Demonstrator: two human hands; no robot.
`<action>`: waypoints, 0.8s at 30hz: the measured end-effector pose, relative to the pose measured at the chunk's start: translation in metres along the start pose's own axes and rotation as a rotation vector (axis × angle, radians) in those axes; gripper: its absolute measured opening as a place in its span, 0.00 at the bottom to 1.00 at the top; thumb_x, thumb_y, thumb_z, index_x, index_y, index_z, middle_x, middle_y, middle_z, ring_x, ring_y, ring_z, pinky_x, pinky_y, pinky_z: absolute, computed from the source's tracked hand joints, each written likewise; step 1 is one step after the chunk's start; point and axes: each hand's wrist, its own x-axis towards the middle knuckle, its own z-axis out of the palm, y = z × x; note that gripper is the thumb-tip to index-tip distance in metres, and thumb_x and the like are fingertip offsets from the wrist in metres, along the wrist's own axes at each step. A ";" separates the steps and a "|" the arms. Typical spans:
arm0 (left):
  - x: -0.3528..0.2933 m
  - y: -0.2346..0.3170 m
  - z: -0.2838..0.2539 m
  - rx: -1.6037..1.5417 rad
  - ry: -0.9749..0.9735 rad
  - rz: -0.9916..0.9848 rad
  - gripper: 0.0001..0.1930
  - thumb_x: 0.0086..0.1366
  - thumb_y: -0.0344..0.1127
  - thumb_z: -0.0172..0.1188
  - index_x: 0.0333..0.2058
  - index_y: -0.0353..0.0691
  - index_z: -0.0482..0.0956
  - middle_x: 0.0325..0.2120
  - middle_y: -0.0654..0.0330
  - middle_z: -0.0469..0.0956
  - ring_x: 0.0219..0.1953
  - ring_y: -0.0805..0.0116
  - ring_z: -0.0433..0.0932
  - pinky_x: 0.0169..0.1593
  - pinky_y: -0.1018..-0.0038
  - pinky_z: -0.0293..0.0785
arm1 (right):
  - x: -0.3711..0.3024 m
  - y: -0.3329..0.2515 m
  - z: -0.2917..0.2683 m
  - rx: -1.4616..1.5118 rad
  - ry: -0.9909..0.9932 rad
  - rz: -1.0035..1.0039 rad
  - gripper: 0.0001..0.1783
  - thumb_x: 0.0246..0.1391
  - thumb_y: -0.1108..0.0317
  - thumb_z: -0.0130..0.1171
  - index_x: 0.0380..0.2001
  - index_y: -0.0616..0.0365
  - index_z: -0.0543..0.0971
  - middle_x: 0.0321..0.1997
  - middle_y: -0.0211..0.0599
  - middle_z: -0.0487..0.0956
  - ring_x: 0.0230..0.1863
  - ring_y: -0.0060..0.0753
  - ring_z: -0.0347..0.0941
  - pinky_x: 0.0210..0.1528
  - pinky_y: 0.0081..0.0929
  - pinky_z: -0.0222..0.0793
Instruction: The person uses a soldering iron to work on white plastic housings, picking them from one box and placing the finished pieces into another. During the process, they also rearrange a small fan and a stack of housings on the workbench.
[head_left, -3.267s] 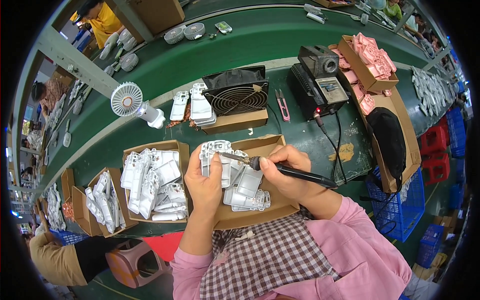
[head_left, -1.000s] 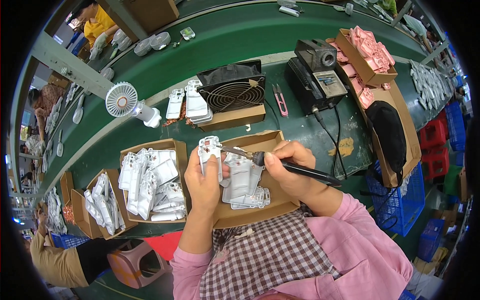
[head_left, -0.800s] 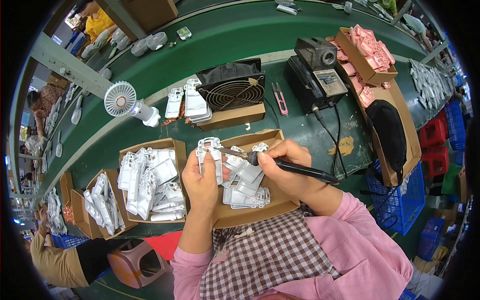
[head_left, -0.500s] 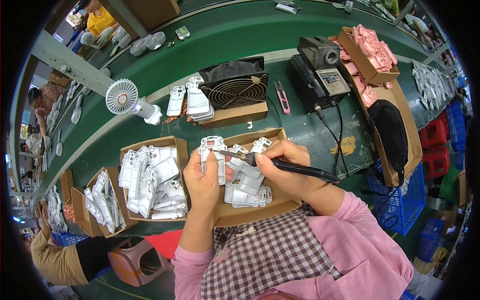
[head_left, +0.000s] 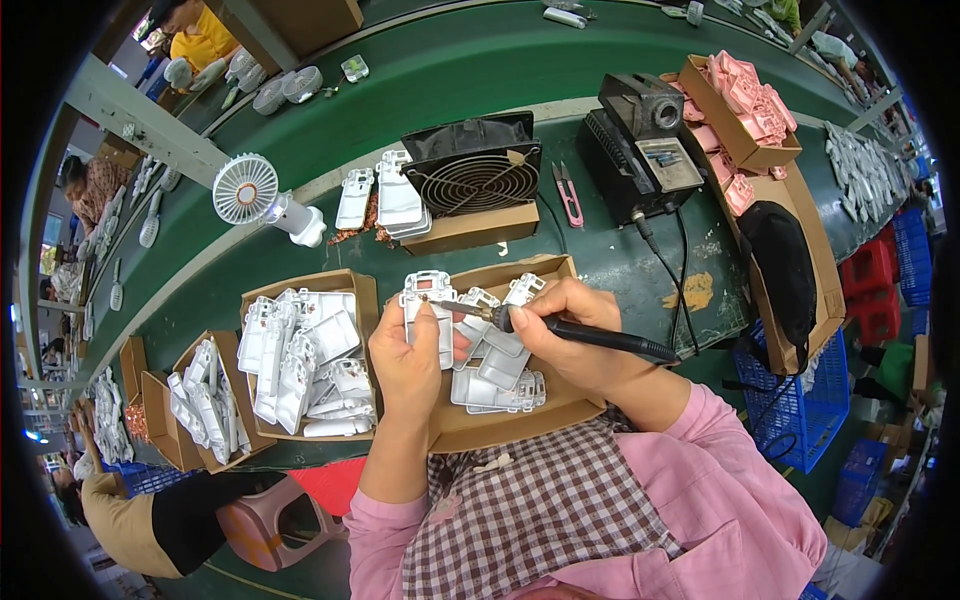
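Observation:
My left hand (head_left: 408,350) is closed around a white plastic housing (head_left: 428,288), held upright over the left edge of a cardboard tray (head_left: 520,428). In my right hand (head_left: 570,335) is a soldering iron (head_left: 610,340) with a black handle. Its metal tip reaches left to the housing, by the left thumb, and seems to touch it near a small copper-coloured spot. More white housings (head_left: 500,390) lie in the tray under my hands. Left of it, a cardboard box (head_left: 368,300) is heaped with similar white housings (head_left: 300,350).
Behind the tray stand a black fan (head_left: 475,180) and white housings (head_left: 400,200). Pink-handled snips (head_left: 568,195) lie near the soldering station (head_left: 640,150), whose cable runs down the right. A white handheld fan (head_left: 265,200) stands far left. Pink parts (head_left: 745,95) fill a box at right.
My hands keep almost the same pose, with the iron's tip still at the housing. Small fans on the belt have shifted slightly left, and a person at lower left has moved.

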 end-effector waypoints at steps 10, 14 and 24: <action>-0.001 0.002 0.001 -0.022 -0.020 -0.034 0.09 0.69 0.29 0.46 0.43 0.33 0.73 0.28 0.54 0.80 0.21 0.74 0.77 0.23 0.80 0.75 | -0.002 0.003 -0.002 0.083 0.062 0.014 0.09 0.53 0.73 0.62 0.27 0.60 0.72 0.23 0.33 0.76 0.23 0.16 0.68 0.24 0.17 0.64; -0.002 0.001 0.002 -0.008 -0.030 -0.042 0.09 0.69 0.29 0.46 0.43 0.33 0.73 0.28 0.54 0.80 0.20 0.73 0.77 0.23 0.80 0.75 | -0.003 0.001 -0.003 0.063 0.048 0.023 0.08 0.53 0.72 0.63 0.27 0.59 0.72 0.24 0.33 0.77 0.24 0.16 0.69 0.25 0.17 0.64; -0.001 0.002 0.003 0.009 -0.035 -0.058 0.10 0.69 0.29 0.46 0.43 0.33 0.74 0.28 0.54 0.80 0.21 0.75 0.77 0.23 0.80 0.75 | 0.000 -0.002 -0.001 0.052 0.042 0.067 0.09 0.53 0.70 0.64 0.26 0.59 0.73 0.23 0.32 0.77 0.23 0.15 0.70 0.24 0.16 0.64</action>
